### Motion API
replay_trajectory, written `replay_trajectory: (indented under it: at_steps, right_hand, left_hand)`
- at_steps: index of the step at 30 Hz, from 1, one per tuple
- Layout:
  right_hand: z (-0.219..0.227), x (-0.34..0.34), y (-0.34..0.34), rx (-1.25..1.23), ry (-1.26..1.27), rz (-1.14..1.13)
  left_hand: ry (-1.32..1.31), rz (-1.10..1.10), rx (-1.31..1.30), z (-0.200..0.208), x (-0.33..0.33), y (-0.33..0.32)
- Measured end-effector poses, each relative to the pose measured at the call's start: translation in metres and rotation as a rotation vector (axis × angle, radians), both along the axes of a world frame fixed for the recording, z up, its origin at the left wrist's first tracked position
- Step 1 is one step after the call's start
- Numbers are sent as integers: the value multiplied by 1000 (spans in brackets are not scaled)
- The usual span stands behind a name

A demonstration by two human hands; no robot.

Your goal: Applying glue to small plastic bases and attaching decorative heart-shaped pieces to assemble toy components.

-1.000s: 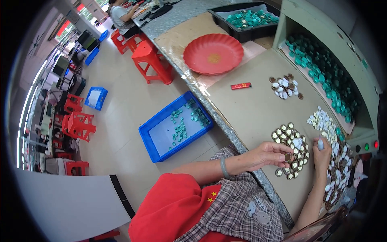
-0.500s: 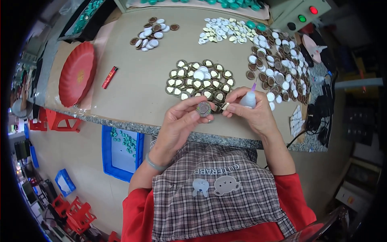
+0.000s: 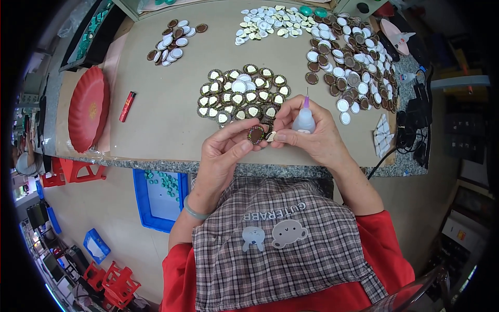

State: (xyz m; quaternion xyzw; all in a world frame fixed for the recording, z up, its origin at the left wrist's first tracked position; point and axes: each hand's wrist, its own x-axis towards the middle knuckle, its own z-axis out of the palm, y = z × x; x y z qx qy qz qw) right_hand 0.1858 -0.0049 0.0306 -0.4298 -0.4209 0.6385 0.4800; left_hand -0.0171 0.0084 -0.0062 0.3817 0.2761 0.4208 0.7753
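Note:
My left hand (image 3: 228, 148) pinches a round brown disc (image 3: 256, 134) with a coloured, beaded-looking rim between thumb and fingers. Close beside it, my right hand (image 3: 312, 132) holds a small cream-coloured piece (image 3: 271, 136) at its thumb and fingertips. The same hand also keeps a soft translucent squeeze bottle (image 3: 304, 123) with a purple needle tip, pointing away from me. Just beyond both hands lies a cluster of similar brown discs (image 3: 213, 100) topped with cream pieces, a few white ones resting on the cluster.
Loose brown and white discs (image 3: 358, 78) cover the table's right side, and a smaller group (image 3: 176, 41) lies far left. Small white and cream pieces (image 3: 270, 23) sit at the back. A red fluted dish (image 3: 88, 109) and a red lighter-like stick (image 3: 127, 106) are left.
The disc's plain brown face now shows, where it looked greyish with a shape on it before. The cream piece is nearer to the disc. The whole view has shifted slightly.

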Motion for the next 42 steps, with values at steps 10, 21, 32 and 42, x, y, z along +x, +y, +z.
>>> replay_trajectory:
  at_steps: [10, 21, 32, 42]
  right_hand:
    - [11, -3, 5, 91, -398, 56]
    - [10, -7, 2, 227, -748, 47]
    - [3, -12, -9, 162, -752, -27]
    - [-16, -19, -23, 285, -621, -170]
  left_hand:
    - [102, -53, 50, 2, 1, -2]
    - [494, 28, 420, 3, 9, -7]
    - [348, 62, 303, 4, 11, -7]
    - [503, 92, 532, 2, 10, -9]
